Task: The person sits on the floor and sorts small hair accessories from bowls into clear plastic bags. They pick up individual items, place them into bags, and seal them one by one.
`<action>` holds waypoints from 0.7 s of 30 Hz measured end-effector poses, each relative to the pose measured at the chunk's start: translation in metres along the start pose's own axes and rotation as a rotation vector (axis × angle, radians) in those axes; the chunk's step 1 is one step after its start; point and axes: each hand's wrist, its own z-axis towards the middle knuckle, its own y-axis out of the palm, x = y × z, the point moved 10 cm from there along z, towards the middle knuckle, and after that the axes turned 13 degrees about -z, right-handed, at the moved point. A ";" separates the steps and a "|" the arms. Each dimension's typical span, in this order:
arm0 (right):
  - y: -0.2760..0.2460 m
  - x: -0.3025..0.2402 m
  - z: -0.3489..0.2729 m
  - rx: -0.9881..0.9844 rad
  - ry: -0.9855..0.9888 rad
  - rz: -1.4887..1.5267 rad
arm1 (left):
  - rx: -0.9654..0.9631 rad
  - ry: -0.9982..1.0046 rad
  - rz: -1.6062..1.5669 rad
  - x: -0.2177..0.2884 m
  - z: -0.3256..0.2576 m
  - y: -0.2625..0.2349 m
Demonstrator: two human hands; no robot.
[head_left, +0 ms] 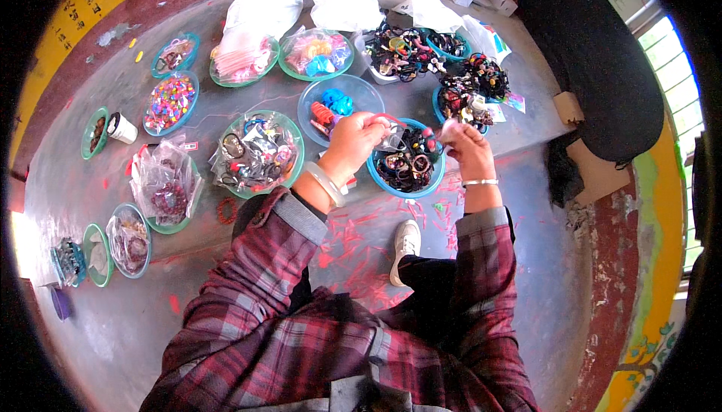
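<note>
Over a blue bowl (407, 194) of dark hair ties (406, 167), both of my hands are raised. My left hand (350, 145) is closed in a pinch on a thin red strip (386, 118), which curves out from the fingertips toward the right. My right hand (469, 155) pinches a small pale pinkish piece (449, 127) whose kind I cannot make out. A gap shows between the two hands. Behind my left hand stands a clear bluish basin (368, 90) with a bright blue bundle (335, 102) and an orange-red bundle (323, 117) in it.
Left of my hands sits a green bowl (295, 164) of bagged accessories. More bowls, a bowl of colourful beads (171, 102) and a white cup (122, 128) stand farther left. White bags (263, 12) line the back. Red scraps (353, 243) litter the floor around my shoe (407, 245).
</note>
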 end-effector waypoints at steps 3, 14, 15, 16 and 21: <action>0.018 -0.033 -0.033 0.058 -0.001 0.080 | -0.003 0.018 0.022 -0.005 0.000 -0.008; 0.048 0.015 -0.046 -0.130 0.367 0.684 | -0.040 -0.003 -0.003 -0.012 -0.001 0.006; 0.053 0.018 -0.046 -0.172 0.405 0.717 | -0.041 0.001 -0.010 -0.012 0.000 0.006; 0.056 0.017 -0.048 -0.166 0.424 0.702 | -0.041 0.003 -0.001 -0.013 0.000 0.005; 0.065 0.001 -0.053 -0.210 0.379 0.656 | -0.041 -0.005 0.011 -0.013 0.000 0.007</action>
